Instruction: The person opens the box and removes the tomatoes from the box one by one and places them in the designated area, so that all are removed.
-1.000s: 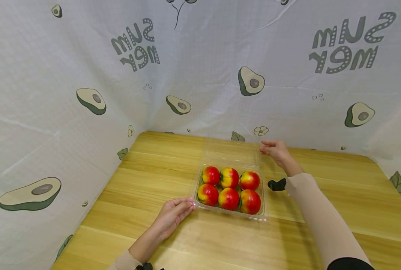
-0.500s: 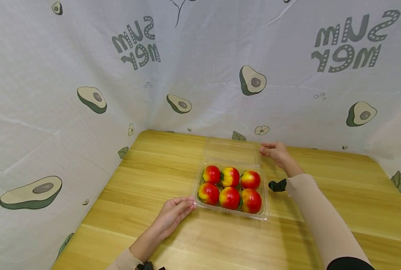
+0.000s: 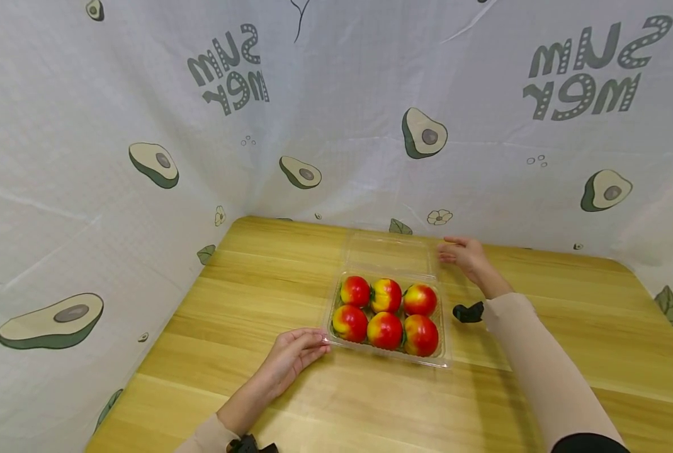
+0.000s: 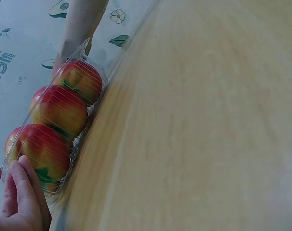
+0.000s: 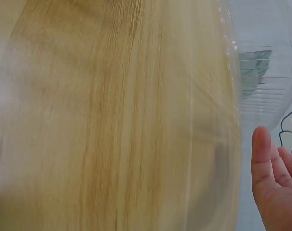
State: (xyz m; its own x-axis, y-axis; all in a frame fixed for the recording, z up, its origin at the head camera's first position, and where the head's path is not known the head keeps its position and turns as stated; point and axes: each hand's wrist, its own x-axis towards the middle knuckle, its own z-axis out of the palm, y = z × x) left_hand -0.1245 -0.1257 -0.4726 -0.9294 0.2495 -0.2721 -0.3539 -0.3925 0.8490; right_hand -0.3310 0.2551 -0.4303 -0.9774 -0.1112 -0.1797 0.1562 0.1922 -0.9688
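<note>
A clear plastic clamshell box (image 3: 446,363) stands on the wooden table with its transparent lid (image 3: 390,255) swung back toward the curtain. Several round red-and-yellow fruits (image 3: 384,331) with bits of green leaf sit in it in two rows. My left hand (image 3: 291,360) pinches the box's near left corner between thumb and fingers; the left wrist view has the fingers (image 4: 25,192) against its side. By the lid's right edge is my right hand (image 3: 465,257), fingers loose and parted, holding nothing. In the right wrist view a small gap separates the fingertips (image 5: 261,137) from the lid (image 5: 266,101).
A white curtain (image 3: 336,126) printed with avocados and lettering hangs behind and left of the table (image 3: 245,283). A small dark object (image 3: 468,313) shows beside the right sleeve (image 3: 540,365). Another dark piece (image 3: 250,445) is at the left wrist.
My right hand's fingers have parted and drawn slightly to the right, away from the lid's edge. The left hand and the box have stayed in place.
</note>
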